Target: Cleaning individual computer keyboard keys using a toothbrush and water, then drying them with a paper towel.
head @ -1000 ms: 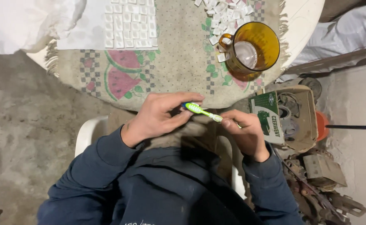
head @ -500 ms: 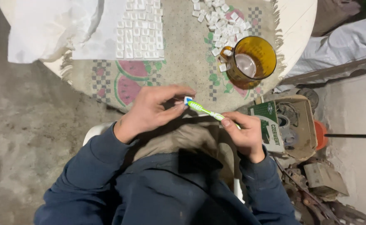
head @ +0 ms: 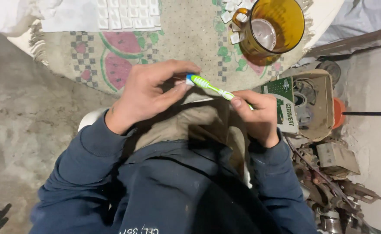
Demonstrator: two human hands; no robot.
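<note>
Toothbrush (head: 208,85) green and white, blue at head end. Mug (head: 272,29) amber-yellow glass, see-through. Tablecloth (head: 186,39) beige, printed with pink-red watermelon slices with green rind, green leaves, small dark checker patches; fringe off-white. Small keycaps (head: 130,13) white, in rows. Sleeves (head: 84,160) dark navy blue. Cardboard box (head: 316,104) brown, with green-and-white carton (head: 283,102). Floor (head: 26,108) grey.

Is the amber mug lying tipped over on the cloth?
No, the amber mug stands upright on the patterned cloth, its open mouth facing up toward the camera.
</note>
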